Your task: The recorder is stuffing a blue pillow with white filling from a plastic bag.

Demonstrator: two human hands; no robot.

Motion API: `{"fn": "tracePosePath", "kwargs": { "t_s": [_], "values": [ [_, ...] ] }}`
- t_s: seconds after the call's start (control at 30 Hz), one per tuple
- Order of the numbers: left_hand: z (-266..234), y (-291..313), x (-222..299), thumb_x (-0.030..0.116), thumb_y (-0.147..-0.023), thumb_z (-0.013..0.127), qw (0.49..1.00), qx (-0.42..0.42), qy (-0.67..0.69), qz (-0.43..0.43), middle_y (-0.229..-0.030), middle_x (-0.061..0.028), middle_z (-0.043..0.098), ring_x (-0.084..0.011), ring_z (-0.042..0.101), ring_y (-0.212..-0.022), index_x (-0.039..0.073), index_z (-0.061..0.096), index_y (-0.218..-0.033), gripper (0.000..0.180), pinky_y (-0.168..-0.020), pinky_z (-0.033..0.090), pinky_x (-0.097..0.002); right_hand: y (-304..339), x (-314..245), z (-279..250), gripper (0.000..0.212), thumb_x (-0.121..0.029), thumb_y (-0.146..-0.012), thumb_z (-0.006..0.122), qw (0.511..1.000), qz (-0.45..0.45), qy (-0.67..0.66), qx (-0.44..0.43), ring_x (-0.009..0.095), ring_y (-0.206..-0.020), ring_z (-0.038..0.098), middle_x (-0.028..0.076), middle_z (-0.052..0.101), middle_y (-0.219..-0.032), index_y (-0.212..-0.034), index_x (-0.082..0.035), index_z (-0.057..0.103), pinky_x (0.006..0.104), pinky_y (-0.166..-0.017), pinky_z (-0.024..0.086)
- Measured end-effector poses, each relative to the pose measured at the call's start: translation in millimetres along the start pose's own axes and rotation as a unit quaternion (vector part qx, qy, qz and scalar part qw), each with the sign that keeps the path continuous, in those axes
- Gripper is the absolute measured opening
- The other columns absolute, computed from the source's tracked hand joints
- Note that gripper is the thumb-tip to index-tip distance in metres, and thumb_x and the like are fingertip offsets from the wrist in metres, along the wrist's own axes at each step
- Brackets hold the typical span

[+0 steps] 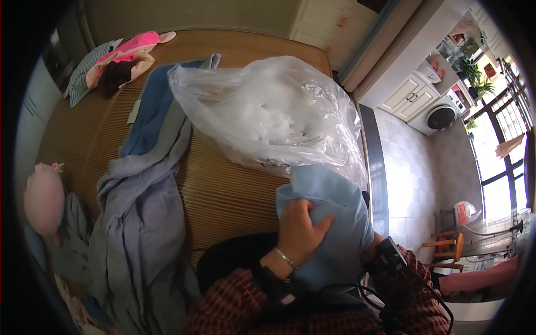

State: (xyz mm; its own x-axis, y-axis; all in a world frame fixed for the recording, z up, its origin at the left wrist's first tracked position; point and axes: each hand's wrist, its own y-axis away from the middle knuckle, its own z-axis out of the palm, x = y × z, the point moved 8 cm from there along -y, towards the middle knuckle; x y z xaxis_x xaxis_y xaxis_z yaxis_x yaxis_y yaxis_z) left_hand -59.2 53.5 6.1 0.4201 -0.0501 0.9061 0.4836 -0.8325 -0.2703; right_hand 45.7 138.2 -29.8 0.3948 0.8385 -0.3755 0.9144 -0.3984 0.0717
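A light blue cloth piece [340, 223], shaped like a pouch or cover, lies across my lap at the bed's edge. My left hand [301, 229] grips its near left edge, fingers curled over the fabric and thumb lying on top. My right forearm reaches to the cloth's right side; only a little of my right hand [369, 248] shows near the wrist, and its fingers are hidden by the fabric. Just beyond the cloth rests a big clear plastic bag [223, 106] with white fluffy stuffing [273, 117] inside, its right part close to the cloth's top.
Crumpled grey-blue clothing [139, 206] stretches along the brown ribbed mat [229, 195] at left. A pink plush toy [44, 198] sits at the far left, and pink and striped fabrics [120, 61] lie at the back. Beyond the bed on the right are a tiled floor [405, 167] and a wooden stool [451, 245].
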Motion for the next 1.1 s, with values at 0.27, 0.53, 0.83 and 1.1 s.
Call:
{"fn": "tracePosePath", "kwargs": {
  "t_s": [0.27, 0.53, 0.83, 1.1],
  "values": [
    [52, 13, -108, 0.031, -0.073, 0.074, 0.887, -0.051, 0.313, -0.336, -0.094, -0.0122, 0.059, -0.0181, 0.058, -0.077, -0.006, 0.052, -0.097, 0.050, -0.069, 0.048, -0.0292, 41, -26, -5, 0.030, -0.003, -0.077, 0.056, 0.996, -0.018, -0.042, -0.078, 0.023, -0.096, 0.060, 0.013, 0.062, -0.100, -0.107, -0.004, 0.059, 0.0325, -0.085, 0.046],
    [29, 0, -64, 0.019, -0.071, 0.072, 0.967, -0.015, 0.025, -0.252, -0.090, -0.0114, 0.054, -0.0228, 0.055, -0.081, -0.002, 0.049, -0.099, 0.043, -0.070, 0.046, -0.0335, 72, -23, -5, 0.030, -0.002, -0.078, 0.055, 0.992, -0.005, -0.044, -0.119, 0.023, -0.096, 0.060, 0.013, 0.061, -0.100, -0.107, -0.003, 0.058, 0.0328, -0.084, 0.047],
    [44, 7, 25, 0.025, -0.074, 0.070, 0.964, -0.134, -0.057, 0.222, -0.085, -0.0116, 0.054, -0.0295, 0.053, -0.079, 0.005, 0.054, -0.085, 0.028, -0.070, 0.043, -0.0389, 90, -19, -1, 0.029, -0.002, -0.079, 0.054, 0.994, 0.007, -0.068, -0.081, 0.024, -0.096, 0.060, 0.014, 0.060, -0.100, -0.108, -0.001, 0.056, 0.0331, -0.084, 0.047],
    [44, 11, 35, 0.017, -0.072, 0.069, 0.977, -0.156, 0.046, 0.137, -0.074, -0.0102, 0.055, -0.0318, 0.055, -0.072, 0.003, 0.053, -0.077, 0.021, -0.065, 0.043, -0.0399, 91, -36, 8, 0.014, -0.001, -0.071, 0.056, 0.969, -0.059, 0.146, -0.189, 0.026, -0.091, 0.056, 0.014, 0.054, -0.092, -0.084, 0.001, 0.060, 0.0344, -0.078, 0.046]
  ]
}}
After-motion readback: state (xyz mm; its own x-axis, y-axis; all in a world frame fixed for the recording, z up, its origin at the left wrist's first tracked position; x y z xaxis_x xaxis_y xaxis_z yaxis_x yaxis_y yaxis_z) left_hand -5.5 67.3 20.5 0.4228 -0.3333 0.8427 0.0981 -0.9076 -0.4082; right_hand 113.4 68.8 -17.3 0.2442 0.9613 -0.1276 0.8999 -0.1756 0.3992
